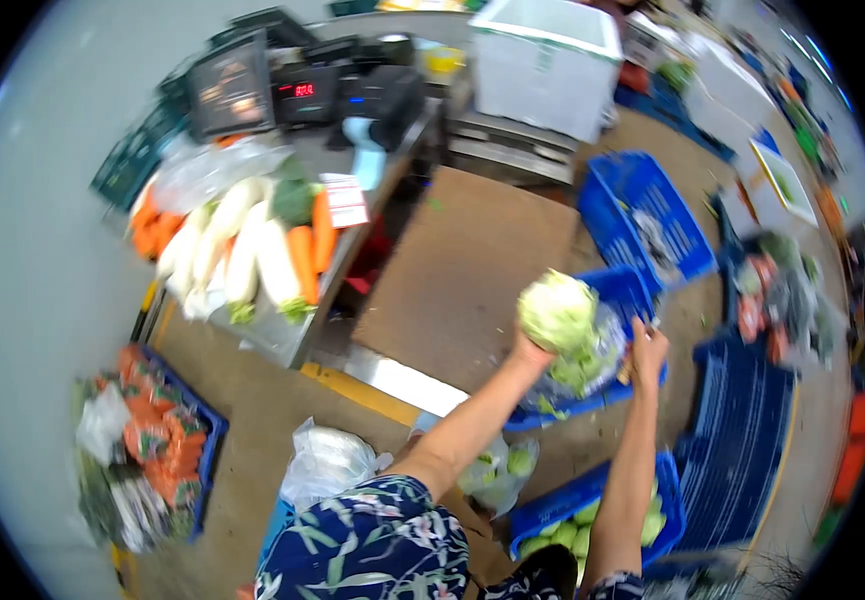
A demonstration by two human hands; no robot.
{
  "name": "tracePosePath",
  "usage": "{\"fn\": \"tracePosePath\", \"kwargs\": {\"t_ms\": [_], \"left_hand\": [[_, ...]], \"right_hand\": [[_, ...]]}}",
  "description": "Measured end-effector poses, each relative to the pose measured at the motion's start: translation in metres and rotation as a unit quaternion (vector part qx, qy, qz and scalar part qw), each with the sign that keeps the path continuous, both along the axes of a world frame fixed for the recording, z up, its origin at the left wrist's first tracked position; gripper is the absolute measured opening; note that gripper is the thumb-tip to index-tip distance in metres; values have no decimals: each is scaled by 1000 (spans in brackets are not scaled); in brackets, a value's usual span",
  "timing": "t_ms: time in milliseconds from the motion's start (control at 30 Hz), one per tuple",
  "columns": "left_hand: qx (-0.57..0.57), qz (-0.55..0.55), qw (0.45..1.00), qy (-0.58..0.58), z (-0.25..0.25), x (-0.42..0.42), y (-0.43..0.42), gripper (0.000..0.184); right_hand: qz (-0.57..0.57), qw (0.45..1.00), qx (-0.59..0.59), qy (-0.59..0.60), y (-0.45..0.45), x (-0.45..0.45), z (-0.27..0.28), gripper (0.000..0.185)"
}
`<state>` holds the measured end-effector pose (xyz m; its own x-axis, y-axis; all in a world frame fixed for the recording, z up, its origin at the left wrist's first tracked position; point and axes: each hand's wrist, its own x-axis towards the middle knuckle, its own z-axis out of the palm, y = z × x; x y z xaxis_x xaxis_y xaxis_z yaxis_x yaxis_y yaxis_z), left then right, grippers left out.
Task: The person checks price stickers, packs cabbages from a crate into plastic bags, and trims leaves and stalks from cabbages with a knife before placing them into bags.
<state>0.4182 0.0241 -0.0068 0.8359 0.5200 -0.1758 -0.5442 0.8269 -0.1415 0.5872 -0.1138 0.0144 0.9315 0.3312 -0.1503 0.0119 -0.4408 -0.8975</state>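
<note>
My left hand (532, 350) is wrapped round the underside of a pale green head of cabbage (557, 308). Below the cabbage is a blue crate (625, 288) lined with clear plastic, with loose green leaves (578, 370) inside. Over that crate's right side, my right hand (649, 352) is closed in a fist. Something small seems to be in its fingers, but blur keeps me from naming it.
White radishes (243, 245) and carrots (302, 262) lie on a metal table at left, beside a scale (303, 95). Another blue crate (643, 180) stands behind. Near my right forearm is a crate of green vegetables (563, 535). Bagged carrots (163, 430) sit lower left.
</note>
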Motion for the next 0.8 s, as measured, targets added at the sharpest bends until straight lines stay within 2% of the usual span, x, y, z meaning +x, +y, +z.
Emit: {"fn": "tracePosePath", "kwargs": {"t_ms": [67, 133, 200, 233, 267, 300, 367, 467, 533, 600, 800], "left_hand": [[-32, -9, 999, -18, -17, 4, 2, 54], [-68, -50, 996, 32, 3, -12, 1, 64], [12, -74, 996, -46, -22, -16, 2, 67], [-43, -67, 996, -39, -35, -10, 5, 66], [48, -57, 985, -156, -75, -2, 7, 62], [5, -48, 993, -104, -98, 5, 8, 60], [-54, -57, 997, -14, -97, -3, 20, 56], [-93, -104, 988, 67, -37, -50, 22, 53], [-115, -120, 983, 82, -20, -72, 25, 48], [-118, -123, 982, 84, -31, -81, 29, 51], [-93, -155, 981, 76, -65, -104, 49, 53]], "right_hand": [[26, 993, 108, 41, 28, -14, 25, 40], [90, 973, 206, 47, 63, -50, 77, 44], [236, 949, 160, 136, 92, -77, 113, 52], [296, 933, 89, 182, 108, -94, 129, 52], [331, 927, 23, 172, 128, -108, 130, 51], [366, 915, 4, 169, 149, -121, 121, 53], [426, 891, -1, 159, 190, -156, 118, 59], [488, 858, 2, 159, 264, -200, 116, 73], [512, 855, -45, 64, 321, -216, 96, 72], [507, 857, -66, -66, 387, -221, 58, 70], [502, 852, -37, -143, 505, -255, 50, 69]]}}
